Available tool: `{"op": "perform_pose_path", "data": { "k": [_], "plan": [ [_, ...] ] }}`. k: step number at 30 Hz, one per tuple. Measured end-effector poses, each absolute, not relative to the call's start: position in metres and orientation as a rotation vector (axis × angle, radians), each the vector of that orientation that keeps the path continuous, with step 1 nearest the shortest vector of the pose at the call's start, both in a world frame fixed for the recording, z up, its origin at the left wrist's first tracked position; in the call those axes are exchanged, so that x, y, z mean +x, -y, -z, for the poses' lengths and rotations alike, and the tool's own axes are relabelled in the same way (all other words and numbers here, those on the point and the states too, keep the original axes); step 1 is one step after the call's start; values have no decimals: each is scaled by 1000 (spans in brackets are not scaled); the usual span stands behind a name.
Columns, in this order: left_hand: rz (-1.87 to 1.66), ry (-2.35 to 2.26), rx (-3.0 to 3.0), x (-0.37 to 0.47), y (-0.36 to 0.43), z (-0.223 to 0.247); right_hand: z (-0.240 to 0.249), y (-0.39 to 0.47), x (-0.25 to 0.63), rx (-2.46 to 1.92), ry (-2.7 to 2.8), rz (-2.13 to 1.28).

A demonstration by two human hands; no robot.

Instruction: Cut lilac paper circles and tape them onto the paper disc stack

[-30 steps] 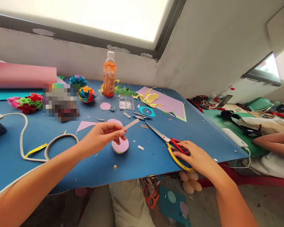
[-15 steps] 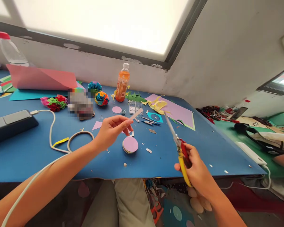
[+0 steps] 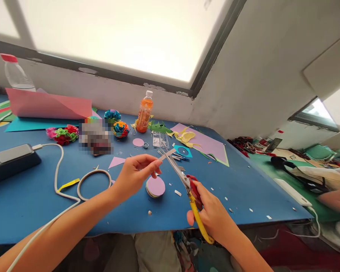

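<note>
My left hand [image 3: 143, 166] pinches a narrow pale paper strip [image 3: 169, 154] between thumb and fingertips, its free end pointing up and right. In my right hand [image 3: 211, 207] is a pair of scissors [image 3: 197, 219] with one red and one yellow handle. The blades reach up and left to the strip; whether they touch it I cannot tell. Below my left hand a stack of round paper discs [image 3: 155, 186] lies on the blue table [image 3: 124, 217], a lilac one on top. Small white paper scraps [image 3: 178, 193] are scattered beside it.
An orange drink bottle [image 3: 144, 113] stands at the back near paper flowers [image 3: 121, 129]. Lilac paper [image 3: 209, 145] with yellow scraps lies at the back right. A white cable [image 3: 58, 166] runs from a dark device [image 3: 10, 162] across my left arm. A person's arm [image 3: 336, 199] shows at far right.
My right hand has brought the scissors left, so their blades are now at the paper strip. My left hand still holds the strip. The camera view has tilted up slightly.
</note>
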State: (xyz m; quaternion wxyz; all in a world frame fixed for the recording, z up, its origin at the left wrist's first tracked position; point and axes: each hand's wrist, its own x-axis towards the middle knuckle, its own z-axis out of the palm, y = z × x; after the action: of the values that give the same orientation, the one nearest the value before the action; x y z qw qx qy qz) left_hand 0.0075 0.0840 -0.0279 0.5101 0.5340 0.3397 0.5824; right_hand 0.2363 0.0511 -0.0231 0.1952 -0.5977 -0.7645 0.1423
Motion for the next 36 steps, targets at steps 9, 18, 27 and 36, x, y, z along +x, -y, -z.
{"op": "perform_pose_path", "data": {
  "k": [9,18,27,36],
  "plan": [
    [-1328,-834,1339,7,-84,31,19,-48,235,-1631,2186,-419],
    [-1293,-887,1362,6,-83,32,18,-46,241,-1639,2163,-392],
    [-1438,-879,1177,-13,-98,19,24,-44,267,-1355,2516,546],
    [-779,-943,1482,-12,-97,30,26,-35,270,-1173,2670,692]
  ]
}}
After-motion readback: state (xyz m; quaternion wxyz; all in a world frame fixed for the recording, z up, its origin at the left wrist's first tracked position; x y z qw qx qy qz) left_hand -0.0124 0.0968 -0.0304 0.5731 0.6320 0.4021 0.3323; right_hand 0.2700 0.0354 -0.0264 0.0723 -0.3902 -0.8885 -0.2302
